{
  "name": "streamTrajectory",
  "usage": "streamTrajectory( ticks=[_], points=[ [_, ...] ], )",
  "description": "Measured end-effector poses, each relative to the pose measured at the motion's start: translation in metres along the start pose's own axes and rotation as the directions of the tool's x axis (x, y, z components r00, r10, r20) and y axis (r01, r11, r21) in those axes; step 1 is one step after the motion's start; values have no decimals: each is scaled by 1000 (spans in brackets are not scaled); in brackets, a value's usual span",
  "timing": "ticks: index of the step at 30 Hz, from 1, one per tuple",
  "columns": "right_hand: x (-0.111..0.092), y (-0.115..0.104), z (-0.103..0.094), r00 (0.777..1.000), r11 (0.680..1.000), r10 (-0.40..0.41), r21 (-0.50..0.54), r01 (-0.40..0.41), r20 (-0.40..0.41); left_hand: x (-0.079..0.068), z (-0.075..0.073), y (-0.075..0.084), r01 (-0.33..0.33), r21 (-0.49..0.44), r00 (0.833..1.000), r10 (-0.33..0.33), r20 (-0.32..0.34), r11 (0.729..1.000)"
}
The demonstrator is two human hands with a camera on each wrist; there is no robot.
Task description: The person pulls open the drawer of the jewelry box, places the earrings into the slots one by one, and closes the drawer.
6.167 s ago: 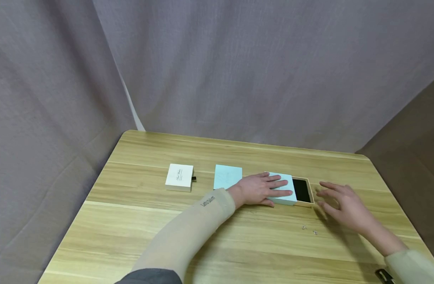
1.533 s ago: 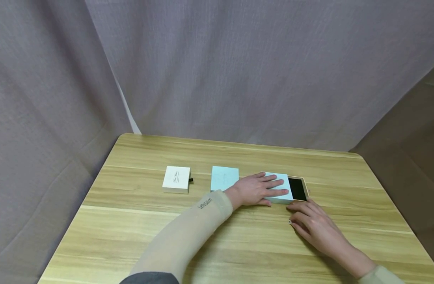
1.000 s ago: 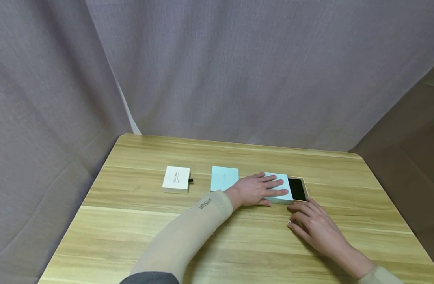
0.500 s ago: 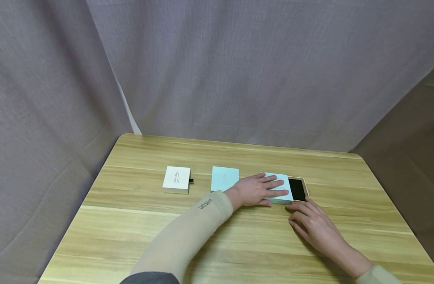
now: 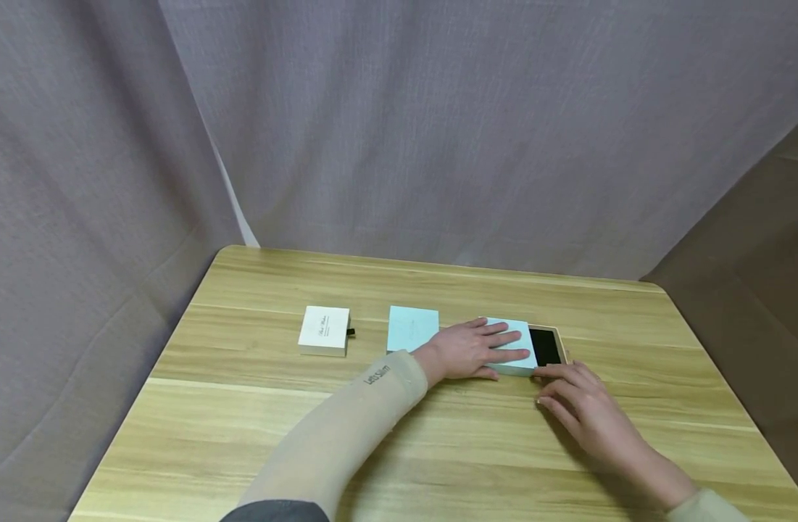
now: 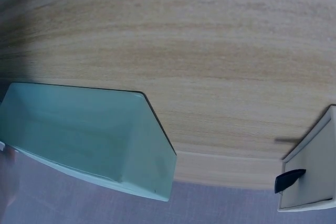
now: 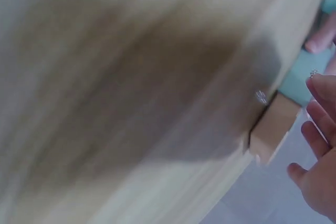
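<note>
My left hand (image 5: 470, 351) lies flat on a light blue drawer box (image 5: 524, 335), fingers spread. The box's drawer (image 5: 561, 339) is pulled partly out to the right, showing a black lining. At its near right corner is my right hand (image 5: 591, 413), with a small sparkling earring (image 7: 313, 73) held at the fingertips. In the right wrist view, a second sparkling piece (image 7: 261, 96) appears beside the box; its exact resting place is unclear. Inside the drawer, the near corner is hidden behind the right fingers.
Left of the left hand sits another light blue box (image 5: 413, 326), partly covered by the wrist. Farther left is a white box (image 5: 325, 328) with a black pull tab (image 5: 351, 332). Grey curtains (image 5: 438, 130) hang behind the wooden table (image 5: 255, 406).
Since 6.2 s ago, my right hand has come from the right to the drawer's near corner and picked up an earring. It shifted slightly right lately; the left hand stayed still.
</note>
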State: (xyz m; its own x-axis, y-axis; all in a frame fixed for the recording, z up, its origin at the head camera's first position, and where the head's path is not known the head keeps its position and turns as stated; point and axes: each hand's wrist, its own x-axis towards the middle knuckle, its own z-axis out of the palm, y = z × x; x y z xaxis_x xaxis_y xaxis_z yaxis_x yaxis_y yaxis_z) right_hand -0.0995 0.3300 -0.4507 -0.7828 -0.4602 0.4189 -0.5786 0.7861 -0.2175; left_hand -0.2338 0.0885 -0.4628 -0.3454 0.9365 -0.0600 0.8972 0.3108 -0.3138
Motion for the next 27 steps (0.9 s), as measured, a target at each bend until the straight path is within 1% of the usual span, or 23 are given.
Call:
streamTrajectory(
  ticks=[3, 9, 14, 17, 22, 27],
  points=[
    [6, 2, -6, 999, 998, 52, 33, -52, 2, -1, 0, 0, 1, -7, 1000, -1, 0, 1000],
    [19, 15, -18, 989, 985, 133, 102, -138, 56, -2, 1, -1, 0, -1, 1000, 0, -7, 1000],
    [31, 33, -23, 987, 978, 142, 145, -152, 78, -2, 2, -1, 0, -13, 1000, 0, -5, 1000],
    [37, 45, -25, 982, 971, 153, 170, -170, 108, -2, 1, -1, 1, -26, 1000, -1, -2, 1000],
    [47, 60, -29, 959, 952, 200, 194, -239, 199, -1, -1, -1, -6, -1, 1000, 6, -3, 1000],
    [54, 73, -29, 945, 944, 211, 199, -264, 251, 1, 1, -1, -12, 2, 1000, 12, -12, 1000]
  ],
)
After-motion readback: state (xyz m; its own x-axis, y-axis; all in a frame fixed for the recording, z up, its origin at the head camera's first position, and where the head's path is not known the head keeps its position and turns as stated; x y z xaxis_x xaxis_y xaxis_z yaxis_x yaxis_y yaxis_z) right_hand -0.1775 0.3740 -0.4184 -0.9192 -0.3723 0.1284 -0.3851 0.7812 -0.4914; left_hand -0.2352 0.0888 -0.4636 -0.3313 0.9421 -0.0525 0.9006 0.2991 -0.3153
